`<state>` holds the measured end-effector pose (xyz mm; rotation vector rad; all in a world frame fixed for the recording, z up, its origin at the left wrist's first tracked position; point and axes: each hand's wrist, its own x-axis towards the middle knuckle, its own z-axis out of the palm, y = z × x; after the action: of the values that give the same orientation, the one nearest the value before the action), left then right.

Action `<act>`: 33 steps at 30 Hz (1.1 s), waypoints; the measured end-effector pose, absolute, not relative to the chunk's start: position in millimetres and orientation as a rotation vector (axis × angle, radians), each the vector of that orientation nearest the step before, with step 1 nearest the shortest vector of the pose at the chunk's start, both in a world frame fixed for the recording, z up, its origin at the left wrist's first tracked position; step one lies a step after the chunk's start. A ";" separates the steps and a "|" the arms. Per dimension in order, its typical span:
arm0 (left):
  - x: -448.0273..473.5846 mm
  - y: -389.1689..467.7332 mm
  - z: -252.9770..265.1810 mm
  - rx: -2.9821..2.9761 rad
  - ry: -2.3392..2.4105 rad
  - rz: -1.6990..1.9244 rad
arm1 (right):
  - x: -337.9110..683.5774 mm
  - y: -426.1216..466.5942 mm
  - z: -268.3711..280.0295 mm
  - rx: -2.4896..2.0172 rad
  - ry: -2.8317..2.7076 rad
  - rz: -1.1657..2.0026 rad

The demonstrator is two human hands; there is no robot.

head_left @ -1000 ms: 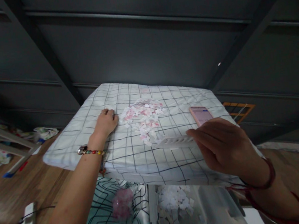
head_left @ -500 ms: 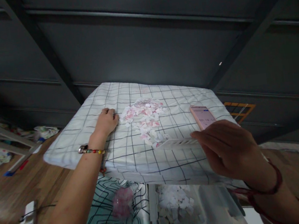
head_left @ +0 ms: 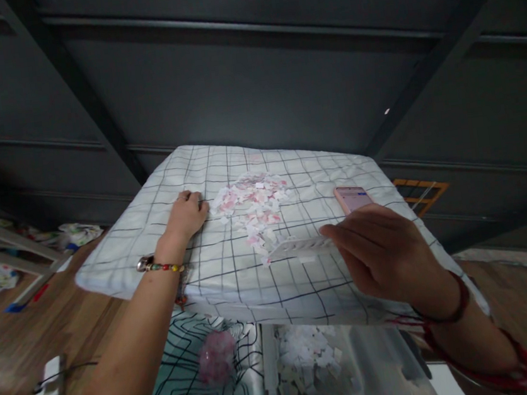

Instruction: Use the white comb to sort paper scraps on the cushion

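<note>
A heap of small pink and white paper pieces (head_left: 255, 203) lies on a white cushion with a black grid pattern (head_left: 234, 270). My left hand (head_left: 188, 213) rests fingers-down on the cushion, just left of the heap, holding nothing. My right hand (head_left: 378, 249) grips a white slotted plastic piece (head_left: 300, 248) by its right end. The piece's left end touches the near edge of the heap. A pink phone (head_left: 352, 198) with a lit screen lies on the cushion just behind my right hand.
Below the cushion's front edge stands a clear plastic bin (head_left: 340, 366) with white paper pieces inside. A crumpled pink bag (head_left: 215, 357) lies on a teal patterned cloth (head_left: 190, 389). A power strip with cables (head_left: 50, 386) is on the wooden floor at left.
My right hand moved the white plastic piece a little left, then right, then left again along the heap's near edge, shifting a few pieces. My left hand stayed in place.
</note>
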<state>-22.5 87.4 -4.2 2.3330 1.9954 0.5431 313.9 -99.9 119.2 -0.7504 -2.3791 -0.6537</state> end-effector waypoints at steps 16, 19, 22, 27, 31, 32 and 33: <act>-25.7 90.3 -8.6 2.367 1.971 0.597 | 330.0 -110.9 125.5 -0.808 -2.419 -0.753; -25.3 90.4 -9.1 2.356 1.976 0.624 | 328.7 -115.3 124.9 -0.798 -2.425 -0.707; -24.2 89.8 -8.2 2.334 1.990 0.594 | 329.2 -118.3 124.0 -0.801 -2.426 -0.675; -22.8 88.6 -7.1 2.315 2.008 0.591 | 334.2 -120.7 121.8 -0.820 -2.406 -0.693; -22.9 89.2 -8.2 2.323 1.999 0.590 | 335.7 -120.6 120.3 -0.831 -2.415 -0.681; -23.0 89.5 -8.6 2.322 1.998 0.592 | 335.7 -120.2 120.1 -0.837 -2.412 -0.686; -23.3 89.8 -8.9 2.324 1.994 0.594 | 335.7 -119.8 120.0 -0.842 -2.411 -0.696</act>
<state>-23.3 89.8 -8.9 2.3237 1.9942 0.5941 335.7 -119.8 120.0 -0.8417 -2.4112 -0.6962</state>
